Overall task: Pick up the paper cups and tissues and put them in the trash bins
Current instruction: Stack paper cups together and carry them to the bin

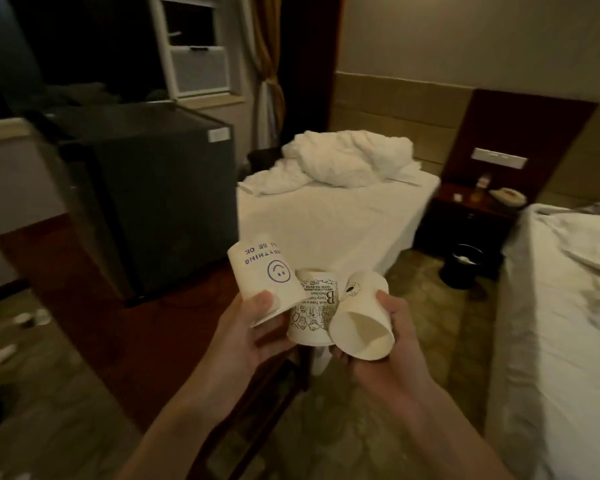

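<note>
Carrying step, I judge: left hand (246, 327) clamps the smiley cup (260, 271), its base tilted toward 11 o'clock; the printed cup (312, 313) sits inverted between both hands, axis near upright; right hand (388, 341) grips the crushed cup (357, 327), mouth toward 5 o'clock. Next calls for walking to the black trash bin (465, 268) at 2 o'clock and dropping them in

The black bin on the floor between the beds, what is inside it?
Inside the black bin some white scraps show. What they are is too small to tell, and the wall hides anything deeper.
</note>
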